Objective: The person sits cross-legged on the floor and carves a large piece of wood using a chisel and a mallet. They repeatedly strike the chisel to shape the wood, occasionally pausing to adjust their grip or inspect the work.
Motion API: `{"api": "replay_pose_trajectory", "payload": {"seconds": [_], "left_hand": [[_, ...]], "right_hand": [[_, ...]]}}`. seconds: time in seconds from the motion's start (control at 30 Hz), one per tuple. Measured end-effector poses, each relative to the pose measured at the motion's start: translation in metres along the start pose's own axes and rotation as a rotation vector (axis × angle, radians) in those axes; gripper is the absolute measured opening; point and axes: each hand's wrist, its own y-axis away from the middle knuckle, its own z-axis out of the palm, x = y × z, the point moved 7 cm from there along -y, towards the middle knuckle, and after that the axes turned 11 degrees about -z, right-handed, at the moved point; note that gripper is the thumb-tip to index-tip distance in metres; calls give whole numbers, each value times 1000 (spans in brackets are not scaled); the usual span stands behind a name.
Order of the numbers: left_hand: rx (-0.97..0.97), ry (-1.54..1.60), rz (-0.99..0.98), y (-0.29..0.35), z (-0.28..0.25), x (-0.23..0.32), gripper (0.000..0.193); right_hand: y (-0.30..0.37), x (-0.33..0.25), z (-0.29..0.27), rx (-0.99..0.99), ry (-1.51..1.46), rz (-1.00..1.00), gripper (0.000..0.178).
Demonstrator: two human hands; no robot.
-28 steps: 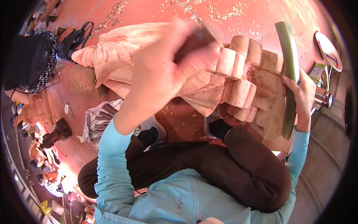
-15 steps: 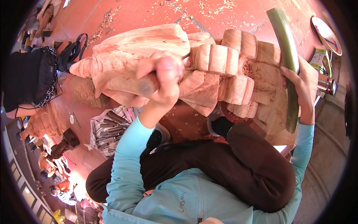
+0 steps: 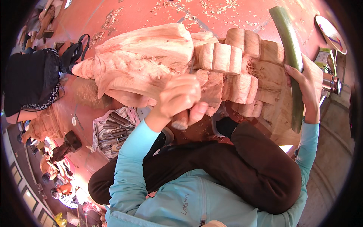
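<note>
Across the space in front of my legs lies a big pale wood carving, with drapery-like folds on its left part and rounded, grooved blocks on its right part. My left hand is closed round a wooden tool handle at the carving's near side; the handle's end points toward me, and the tool's other end is hidden by the hand and cannot be made out. At the right end my right hand grips a long, slightly curved green club-like rod, thumb against its side.
Several chisel-like tools lie on a striped cloth by my left foot. Wood shavings litter the red tiled floor. A black bag stands at left, a metal flask and a round white-rimmed dish at right. Other people sit at far left.
My left hand has come down toward me and to the right with the handle, uncovering the carving's middle. The right hand and green rod have barely moved.
</note>
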Motion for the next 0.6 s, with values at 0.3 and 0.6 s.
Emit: {"api": "replay_pose_trajectory", "payload": {"seconds": [0.3,0.6], "left_hand": [[92,332,-133,-13,-15,0,14],[54,274,-490,3,-33,-27,19]], "right_hand": [[4,2,-5,25,12,27,47],[4,1,-4,45,35,27,45]]}}
